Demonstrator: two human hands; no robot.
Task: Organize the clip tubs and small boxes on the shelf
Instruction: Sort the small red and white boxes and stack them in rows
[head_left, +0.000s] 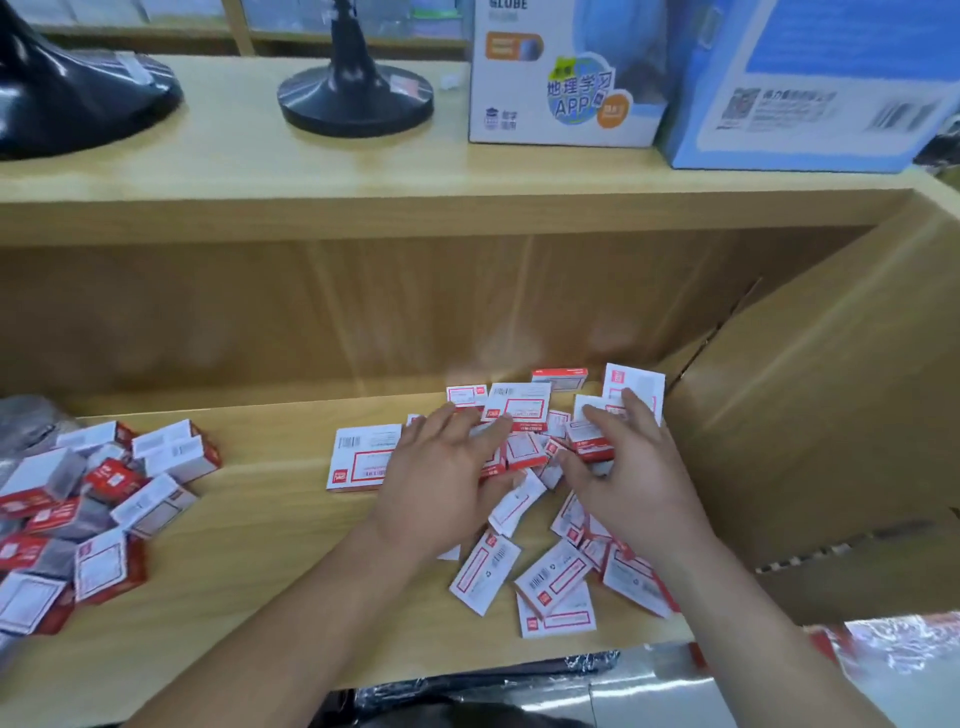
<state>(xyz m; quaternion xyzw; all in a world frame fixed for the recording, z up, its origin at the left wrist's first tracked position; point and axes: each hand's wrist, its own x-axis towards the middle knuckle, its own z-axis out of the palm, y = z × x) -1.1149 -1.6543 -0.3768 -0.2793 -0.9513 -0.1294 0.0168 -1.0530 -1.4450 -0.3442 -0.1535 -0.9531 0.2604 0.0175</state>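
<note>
Many small boxes (519, 410), under spread fingers (436, 423), on shelf (260, 545)

Forearms extended forward, left grip (441, 470) and right grip (631, 467) palm-down, fingers spread

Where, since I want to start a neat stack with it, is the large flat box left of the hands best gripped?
Probably at its free left end: the large flat box lies label-up on the shelf, with the left hand over its right end. Come from above on the left, pinching far and near edges.
</note>
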